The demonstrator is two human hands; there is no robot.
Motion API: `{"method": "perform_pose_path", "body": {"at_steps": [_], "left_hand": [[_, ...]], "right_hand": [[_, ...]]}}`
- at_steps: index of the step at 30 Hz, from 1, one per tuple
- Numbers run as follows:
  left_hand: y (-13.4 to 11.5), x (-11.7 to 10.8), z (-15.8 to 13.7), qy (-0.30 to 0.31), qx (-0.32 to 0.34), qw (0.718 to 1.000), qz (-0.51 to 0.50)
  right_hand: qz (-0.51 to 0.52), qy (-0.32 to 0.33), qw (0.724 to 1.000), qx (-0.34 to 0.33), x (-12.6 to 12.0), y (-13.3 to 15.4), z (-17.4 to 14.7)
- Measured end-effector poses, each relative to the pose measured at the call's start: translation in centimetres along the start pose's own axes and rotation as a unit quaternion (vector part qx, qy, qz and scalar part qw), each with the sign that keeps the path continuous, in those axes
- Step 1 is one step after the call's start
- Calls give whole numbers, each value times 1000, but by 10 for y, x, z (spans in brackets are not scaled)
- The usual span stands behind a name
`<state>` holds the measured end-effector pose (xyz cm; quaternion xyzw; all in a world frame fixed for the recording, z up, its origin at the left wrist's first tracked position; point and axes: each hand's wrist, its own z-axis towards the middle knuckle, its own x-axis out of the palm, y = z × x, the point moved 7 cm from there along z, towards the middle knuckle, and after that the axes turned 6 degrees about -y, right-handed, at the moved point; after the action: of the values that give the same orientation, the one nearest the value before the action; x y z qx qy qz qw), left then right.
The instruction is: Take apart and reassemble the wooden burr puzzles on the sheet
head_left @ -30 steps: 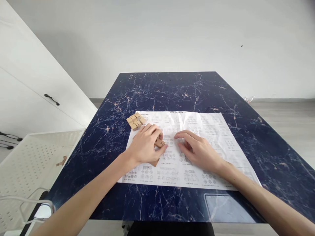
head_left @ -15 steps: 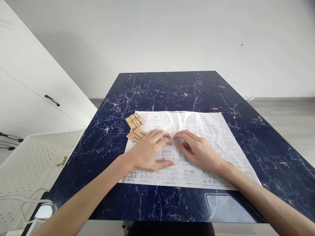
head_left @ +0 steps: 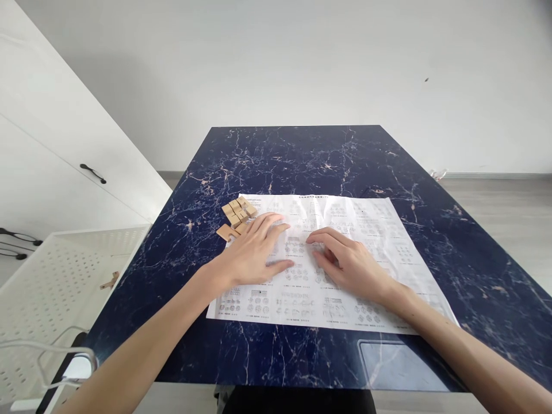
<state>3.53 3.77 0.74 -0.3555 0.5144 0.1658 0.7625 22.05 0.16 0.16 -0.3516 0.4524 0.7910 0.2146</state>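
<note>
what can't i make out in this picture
In the head view:
Printing on the paper sheet: mostly too small and faint to read.
Nearest wooden pieces: partly covered by the left hand.
Underside of the right hand: turned from the camera.
Brown thing in the white perforated container: too small to identify.
Left forearm: cut off by the bottom edge.

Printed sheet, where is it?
In the head view, the printed sheet lies toward the near side of the blue table, beneath the left hand and right hand, with wooden blocks at its far left corner.
</note>
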Motion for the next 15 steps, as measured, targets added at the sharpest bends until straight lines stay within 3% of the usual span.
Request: {"method": "perform_pose_path", "body": {"at_steps": [6, 15], "left_hand": [[10, -7, 0, 20, 3, 1000, 5], [16, -16, 3, -22, 18, 999, 33]], "right_hand": [[-5, 8, 1000, -7, 0, 0, 0], [-9, 10, 1000, -14, -1, 1, 0]]}}
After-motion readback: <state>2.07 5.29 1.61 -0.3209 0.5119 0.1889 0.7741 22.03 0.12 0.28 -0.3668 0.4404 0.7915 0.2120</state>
